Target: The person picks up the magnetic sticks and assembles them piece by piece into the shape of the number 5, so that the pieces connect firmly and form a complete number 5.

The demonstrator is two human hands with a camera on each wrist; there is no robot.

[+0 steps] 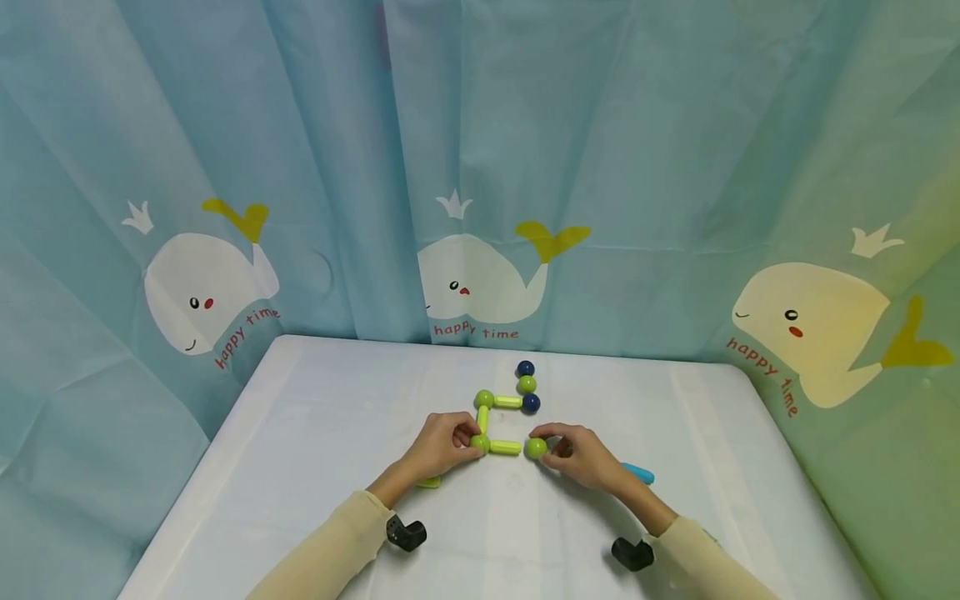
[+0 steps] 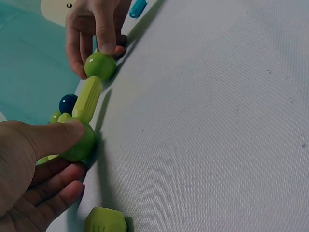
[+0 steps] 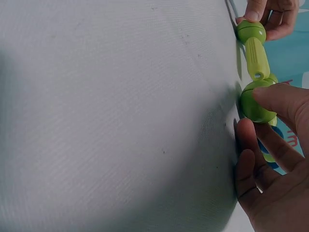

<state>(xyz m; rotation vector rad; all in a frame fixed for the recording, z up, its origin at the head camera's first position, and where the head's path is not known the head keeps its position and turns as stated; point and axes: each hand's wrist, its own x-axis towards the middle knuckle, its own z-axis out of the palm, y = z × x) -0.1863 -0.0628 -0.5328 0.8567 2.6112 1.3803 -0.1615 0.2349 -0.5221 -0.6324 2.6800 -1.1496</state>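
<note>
My left hand (image 1: pixel 442 442) pinches a green ball (image 2: pixel 83 144) at a lower corner of a joined toy shape. From that ball a yellow-green rod (image 1: pixel 505 447) points right, and another rod (image 1: pixel 482 419) runs up to a second green ball (image 1: pixel 484 400). A third rod (image 1: pixel 508 402) leads from there to a dark blue ball (image 1: pixel 531 403). My right hand (image 1: pixel 583 457) holds a loose-looking green ball (image 1: pixel 536 448) between thumb and fingers, just off the free end of the lower rod in the head view.
Beyond the blue ball stand a green ball (image 1: pixel 527 384) and another dark blue ball (image 1: pixel 526 368). A blue rod (image 1: pixel 637 473) lies behind my right hand, partly covered. A yellow-green piece (image 1: pixel 429 482) lies by my left wrist. A whale-print curtain (image 1: pixel 480 167) borders the white table (image 1: pixel 337 383).
</note>
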